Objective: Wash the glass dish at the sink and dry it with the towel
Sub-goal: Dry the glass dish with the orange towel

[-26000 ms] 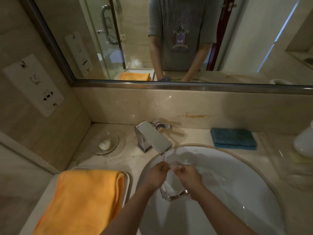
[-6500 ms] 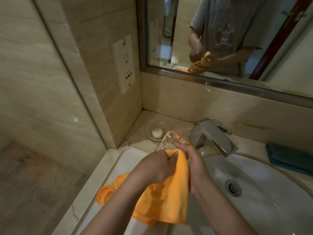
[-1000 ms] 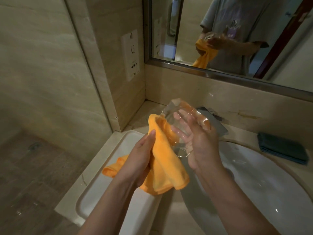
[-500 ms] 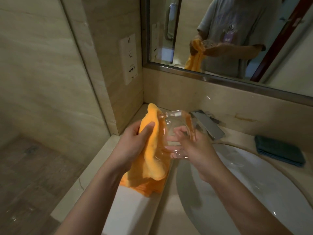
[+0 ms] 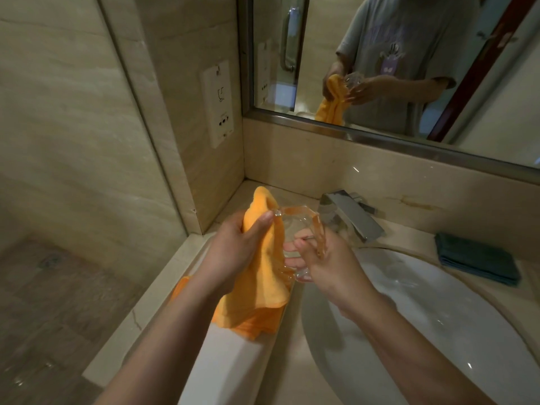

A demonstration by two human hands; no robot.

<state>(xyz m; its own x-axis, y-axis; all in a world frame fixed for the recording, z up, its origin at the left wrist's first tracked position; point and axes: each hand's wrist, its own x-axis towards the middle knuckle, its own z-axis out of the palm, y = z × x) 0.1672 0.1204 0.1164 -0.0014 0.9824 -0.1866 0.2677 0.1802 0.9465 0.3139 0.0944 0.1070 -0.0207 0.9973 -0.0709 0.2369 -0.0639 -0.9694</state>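
Note:
A clear, thick-walled glass dish (image 5: 301, 226) is held up over the counter edge, left of the white sink (image 5: 423, 317). My right hand (image 5: 324, 264) grips its right rim and underside. My left hand (image 5: 236, 247) clutches the orange towel (image 5: 263, 282) and presses it against the dish's left rim with the thumb. The towel hangs down from my fist to the white tray (image 5: 222, 358) below. Part of the dish is hidden by the towel and my fingers.
The chrome faucet (image 5: 350, 217) stands just behind the dish, with no water running. A folded dark teal cloth (image 5: 476, 258) lies on the counter at the right. A wall socket plate (image 5: 217, 103) and the mirror (image 5: 409, 59) are behind. Wood-look floor lies to the left.
The dish has been turned and lowered a little in my right hand. My left hand has shifted the towel along the dish's left rim, and more towel now hangs down.

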